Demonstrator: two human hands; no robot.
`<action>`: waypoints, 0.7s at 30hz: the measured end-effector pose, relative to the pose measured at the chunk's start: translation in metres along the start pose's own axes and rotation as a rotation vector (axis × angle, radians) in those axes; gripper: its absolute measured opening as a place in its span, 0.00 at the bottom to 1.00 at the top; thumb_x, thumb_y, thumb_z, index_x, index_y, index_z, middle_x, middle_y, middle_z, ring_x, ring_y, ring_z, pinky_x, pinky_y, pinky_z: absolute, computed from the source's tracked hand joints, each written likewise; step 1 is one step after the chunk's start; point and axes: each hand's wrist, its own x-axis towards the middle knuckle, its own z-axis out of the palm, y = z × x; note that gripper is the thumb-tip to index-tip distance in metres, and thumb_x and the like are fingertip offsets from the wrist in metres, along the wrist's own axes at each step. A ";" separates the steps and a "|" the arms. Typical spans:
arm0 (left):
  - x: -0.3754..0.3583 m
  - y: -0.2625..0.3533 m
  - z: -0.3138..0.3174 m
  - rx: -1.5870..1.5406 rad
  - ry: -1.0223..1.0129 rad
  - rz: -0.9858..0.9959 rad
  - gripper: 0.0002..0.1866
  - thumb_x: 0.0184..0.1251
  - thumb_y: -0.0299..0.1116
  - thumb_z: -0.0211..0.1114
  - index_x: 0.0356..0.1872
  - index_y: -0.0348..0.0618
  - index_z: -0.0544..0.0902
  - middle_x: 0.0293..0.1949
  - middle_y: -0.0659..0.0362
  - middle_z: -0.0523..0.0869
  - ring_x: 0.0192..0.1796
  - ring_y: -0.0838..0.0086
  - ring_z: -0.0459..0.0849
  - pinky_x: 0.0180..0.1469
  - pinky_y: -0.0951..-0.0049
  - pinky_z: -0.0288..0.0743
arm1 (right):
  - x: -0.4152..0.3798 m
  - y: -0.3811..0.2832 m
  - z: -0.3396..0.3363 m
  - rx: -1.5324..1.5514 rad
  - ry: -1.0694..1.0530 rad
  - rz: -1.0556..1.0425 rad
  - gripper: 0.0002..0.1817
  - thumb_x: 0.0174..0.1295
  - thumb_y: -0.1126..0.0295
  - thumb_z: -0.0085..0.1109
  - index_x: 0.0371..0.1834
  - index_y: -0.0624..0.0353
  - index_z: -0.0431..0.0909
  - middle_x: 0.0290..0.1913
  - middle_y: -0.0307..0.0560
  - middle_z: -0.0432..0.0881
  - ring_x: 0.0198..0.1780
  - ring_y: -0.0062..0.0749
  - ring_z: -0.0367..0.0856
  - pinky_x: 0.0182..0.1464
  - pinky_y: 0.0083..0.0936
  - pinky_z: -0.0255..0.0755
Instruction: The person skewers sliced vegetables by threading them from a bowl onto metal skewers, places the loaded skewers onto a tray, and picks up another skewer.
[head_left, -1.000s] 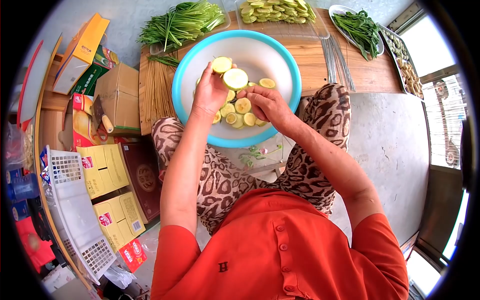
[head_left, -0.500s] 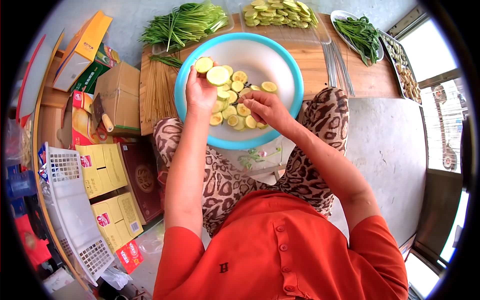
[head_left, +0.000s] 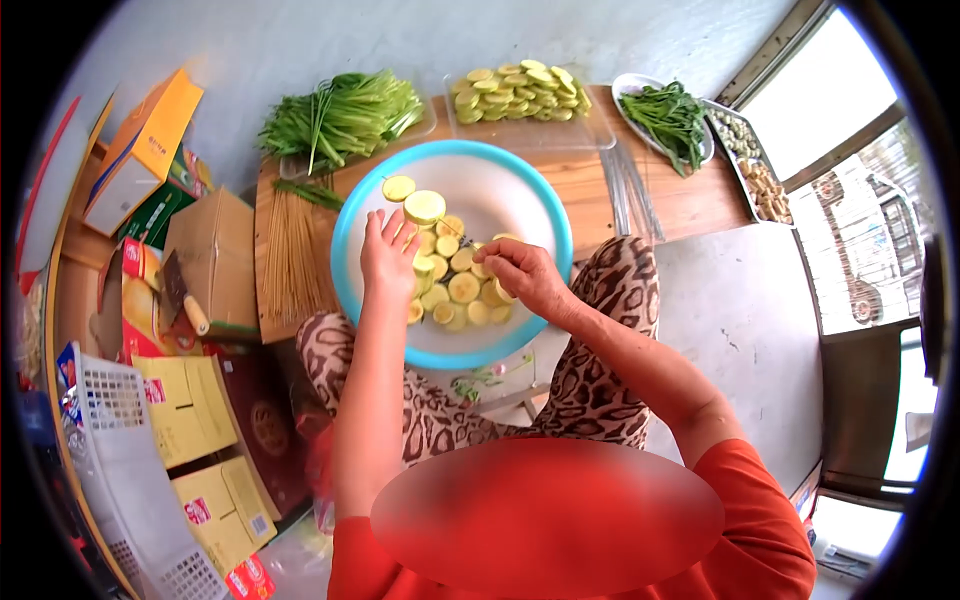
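A wide white basin with a blue rim [head_left: 562, 215] holds a pile of round zucchini slices [head_left: 463, 288]. Over its left part, two slices [head_left: 425, 207] appear threaded on a thin skewer [head_left: 450, 229]. My right hand [head_left: 528, 280] pinches the skewer's near end, its fingertips pressed together above the pile. Just below the threaded slices is my left hand [head_left: 388, 258], palm up, fingers spread and holding nothing.
Bare sticks [head_left: 290, 250] lie left of the basin, metal skewers [head_left: 628, 190] to its right. Behind stand green stalks [head_left: 345, 115], a tray of sliced zucchini [head_left: 520, 92] and a plate of leafy greens [head_left: 668, 120]. A knife [head_left: 185, 295] leans by a carton [head_left: 215, 255].
My left hand has let go of the two slices and dropped slightly away, fingers spreading. My right hand still pinches the skewer. The whole view has shifted with my head.
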 end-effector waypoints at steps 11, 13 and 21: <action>-0.025 0.015 0.024 0.238 -0.173 0.036 0.30 0.73 0.48 0.50 0.68 0.39 0.61 0.66 0.50 0.67 0.64 0.65 0.69 0.62 0.63 0.65 | 0.111 -0.016 -0.076 0.077 0.208 -0.053 0.11 0.66 0.69 0.49 0.40 0.66 0.78 0.15 0.32 0.66 0.15 0.14 0.59 0.17 0.15 0.52; -0.024 0.015 0.026 0.267 -0.185 0.043 0.29 0.73 0.48 0.49 0.67 0.39 0.63 0.64 0.51 0.69 0.63 0.66 0.70 0.61 0.65 0.65 | 0.138 -0.017 -0.087 0.073 0.251 -0.043 0.11 0.65 0.70 0.50 0.39 0.66 0.79 0.15 0.33 0.67 0.15 0.15 0.60 0.16 0.16 0.53; -0.020 0.014 0.031 0.281 -0.214 0.014 0.23 0.75 0.44 0.46 0.61 0.39 0.69 0.58 0.52 0.74 0.59 0.66 0.74 0.59 0.65 0.67 | 0.256 0.011 -0.121 -0.190 0.493 0.089 0.11 0.57 0.66 0.58 0.25 0.63 0.81 0.18 0.47 0.79 0.17 0.27 0.75 0.22 0.29 0.68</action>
